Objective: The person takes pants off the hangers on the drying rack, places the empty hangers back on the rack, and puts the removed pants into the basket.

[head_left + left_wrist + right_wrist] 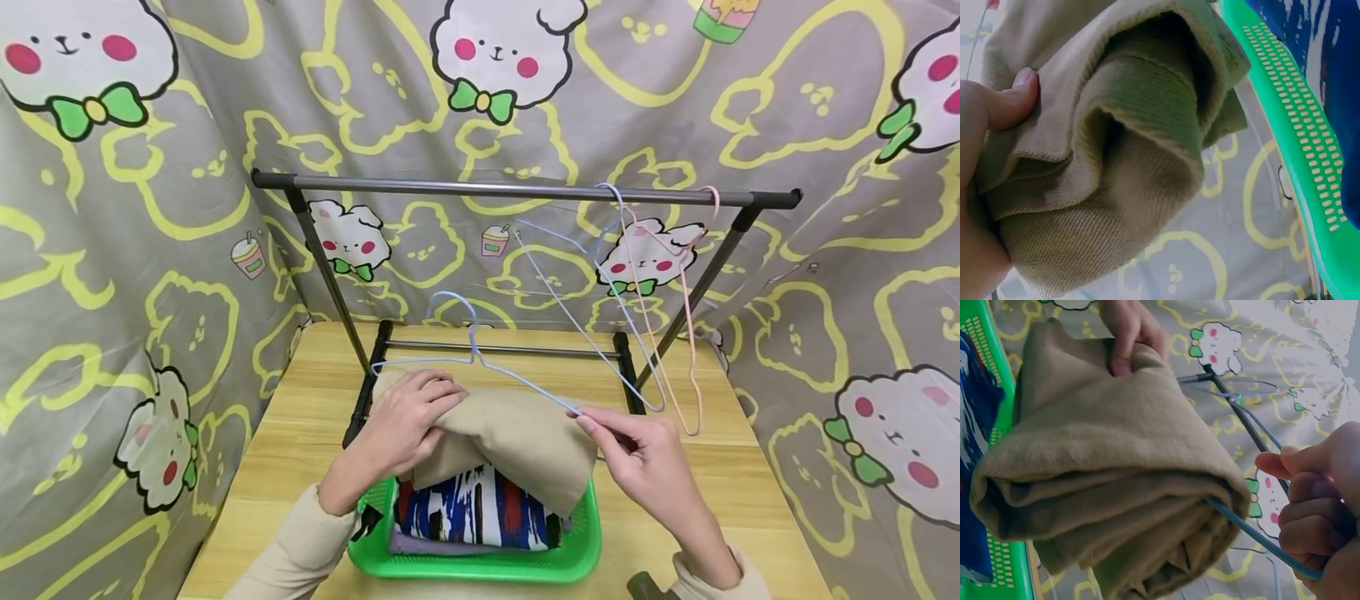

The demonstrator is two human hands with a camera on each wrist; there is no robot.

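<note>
A folded khaki garment (525, 425) is draped over the lower bar of a blue clothes hanger (517, 377), above the green basket. My left hand (408, 421) grips the garment near its left side; in the left wrist view the thumb (1019, 100) presses on the cloth, and the layered folds hang open toward the camera. With thumb and fingertips, my right hand (648, 458) pinches the right end of the hanger. The right wrist view shows the hanger's lower bar (1260, 540) running into the folds. The hanger's hook points up and away from me.
Below sits a green basket (480, 568) with a blue, white and red patterned cloth (480, 508) and a purple one (442, 546). Behind it stands a clothes rack (450, 187), with another blue hanger (637, 333) and a pink hanger (693, 367) hanging at its right. Patterned curtains surround the wooden table (285, 492).
</note>
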